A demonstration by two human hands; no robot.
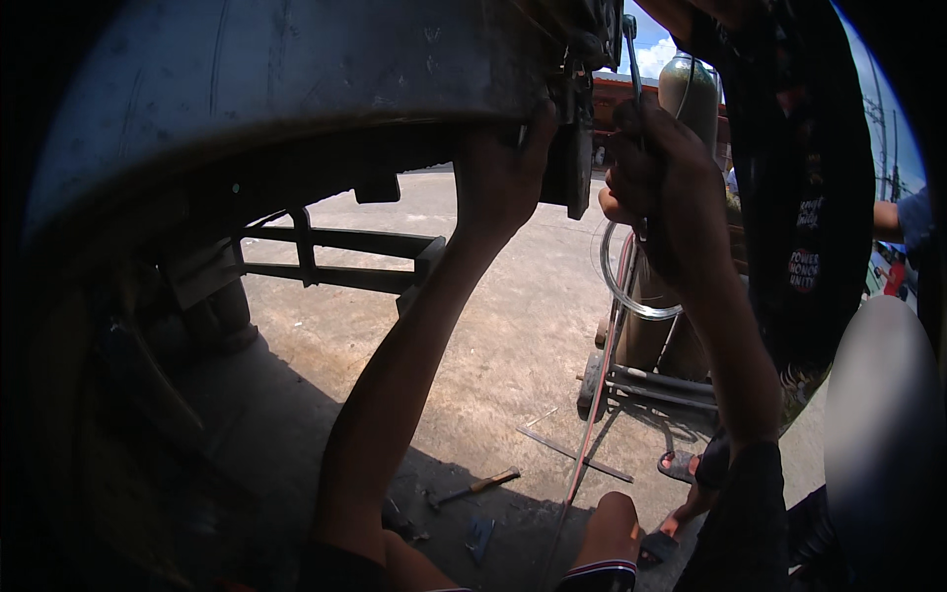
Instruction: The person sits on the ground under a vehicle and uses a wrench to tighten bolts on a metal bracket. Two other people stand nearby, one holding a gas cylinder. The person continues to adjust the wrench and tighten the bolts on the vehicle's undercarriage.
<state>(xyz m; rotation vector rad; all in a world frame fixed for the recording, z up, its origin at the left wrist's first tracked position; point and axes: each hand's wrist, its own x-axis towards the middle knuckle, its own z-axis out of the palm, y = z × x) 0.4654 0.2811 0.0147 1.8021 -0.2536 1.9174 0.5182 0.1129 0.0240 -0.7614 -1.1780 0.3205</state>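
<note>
My left hand (498,178) reaches up to the lower edge of a large dark metal vehicle panel (296,59), at the bracket (574,148) on its right end. Its thumb lies against that end, while the other fingers are mostly hidden in shadow. To the right, my right hand (666,173) is closed round the handle of a metal wrench (632,59). The wrench stands nearly upright, its rounded head above my fist, close to the bracket's right side.
A tall gas cylinder (691,94) stands on a cart (661,387) behind my right hand, with a coiled clear hose (646,311) beside it. A person in a black shirt (799,178) stands close at right. On the concrete lie a hammer (478,486) and a flat metal bar (577,456).
</note>
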